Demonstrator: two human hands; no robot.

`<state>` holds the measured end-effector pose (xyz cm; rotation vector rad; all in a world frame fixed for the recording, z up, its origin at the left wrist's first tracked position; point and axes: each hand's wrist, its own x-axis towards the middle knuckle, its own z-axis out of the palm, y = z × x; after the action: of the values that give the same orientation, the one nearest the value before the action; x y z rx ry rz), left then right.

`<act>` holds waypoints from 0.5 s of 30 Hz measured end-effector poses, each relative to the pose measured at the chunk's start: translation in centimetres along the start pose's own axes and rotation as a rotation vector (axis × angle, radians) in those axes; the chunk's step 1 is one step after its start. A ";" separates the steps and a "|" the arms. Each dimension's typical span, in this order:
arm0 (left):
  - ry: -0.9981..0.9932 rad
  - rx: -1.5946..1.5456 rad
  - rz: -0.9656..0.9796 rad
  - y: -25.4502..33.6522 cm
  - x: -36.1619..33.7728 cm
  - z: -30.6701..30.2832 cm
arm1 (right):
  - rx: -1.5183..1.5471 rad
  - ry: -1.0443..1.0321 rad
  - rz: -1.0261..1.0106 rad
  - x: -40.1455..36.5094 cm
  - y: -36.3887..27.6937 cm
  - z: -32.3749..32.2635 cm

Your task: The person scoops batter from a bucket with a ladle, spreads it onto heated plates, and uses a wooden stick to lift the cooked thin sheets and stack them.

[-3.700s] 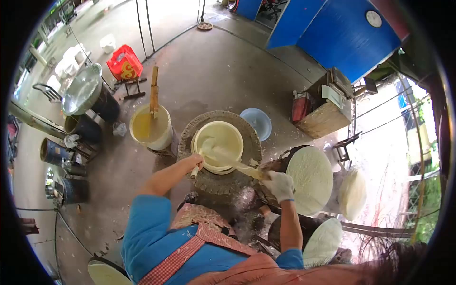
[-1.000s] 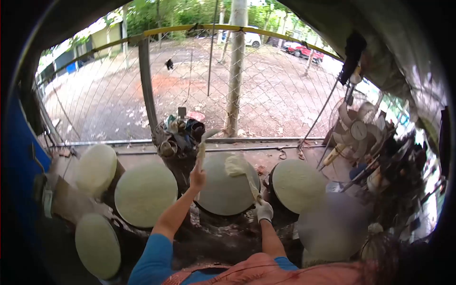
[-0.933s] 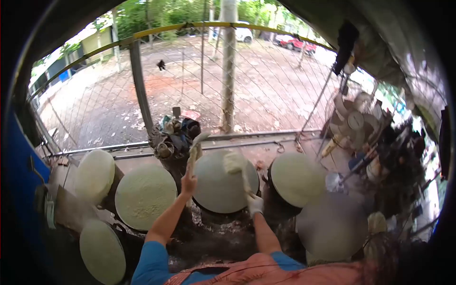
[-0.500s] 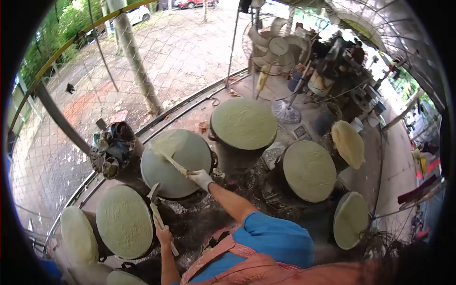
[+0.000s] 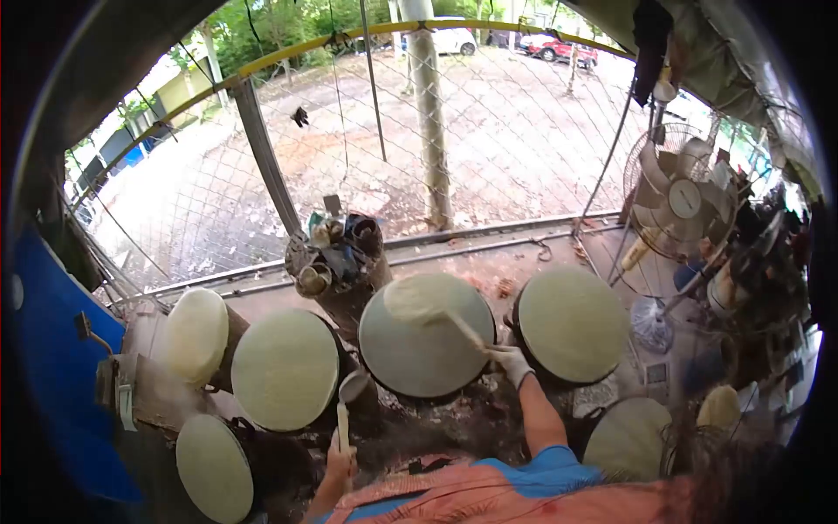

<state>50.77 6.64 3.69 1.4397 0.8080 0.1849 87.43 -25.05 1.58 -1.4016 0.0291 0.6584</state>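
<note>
My right hand (image 5: 512, 363), in a white glove, is closed round the pale handle of a batter spreader (image 5: 468, 331). The spreader's far end meets a patch of pale batter (image 5: 412, 299) at the back of a round grey griddle (image 5: 423, 360); batter hides its exact shape. Low in the view, my bare left hand (image 5: 340, 461) grips the light handle of a ladle (image 5: 353, 387). Its bowl is up, just in front of and left of that griddle, held apart from the batter.
Pale sheets cover the griddle on the right (image 5: 573, 325), the one on the left (image 5: 285, 368) and the front-left one (image 5: 215, 469). A drum filled with odds and ends (image 5: 336, 253) stands behind. A fan (image 5: 683, 197) and wire fence (image 5: 515, 131) border the area.
My view has swung left, so the griddles appear further right. The batter patch on the grey griddle looks rounder and thicker, with the spreader still at it. Both hands keep their tools.
</note>
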 end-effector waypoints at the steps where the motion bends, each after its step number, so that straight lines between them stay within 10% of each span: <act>1: 0.011 -0.001 0.007 1.6 -0.3 0.6 | 0.024 0.047 0.028 -0.6 -3.2 0.8; 5: -0.014 -0.127 -0.293 2.0 -4.4 1.7 | -0.178 -0.092 0.244 -1.7 -3.7 5.6; 8: -0.049 -0.214 -0.356 2.1 -6.9 2.2 | -0.101 -0.264 -0.105 0.6 1.7 1.6; 10: -0.079 -0.231 -0.343 1.2 -7.2 1.7 | -0.313 -0.166 0.022 0.0 -4.3 -0.7; 11: -0.056 -0.261 -0.388 -0.8 -7.3 1.2 | -0.625 -0.078 0.462 7.6 -2.5 -2.8; 12: -0.034 -0.294 -0.443 -2.1 -7.9 1.0 | -0.042 -0.079 0.249 1.5 -8.6 -0.3; 15: 0.014 -0.281 -0.570 1.2 -8.6 2.6 | -0.203 -0.151 0.239 2.3 -6.6 3.4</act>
<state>46.47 -0.18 7.89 0.9035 1.1229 -0.1249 91.04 -21.12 7.30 -1.5536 0.0101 0.9866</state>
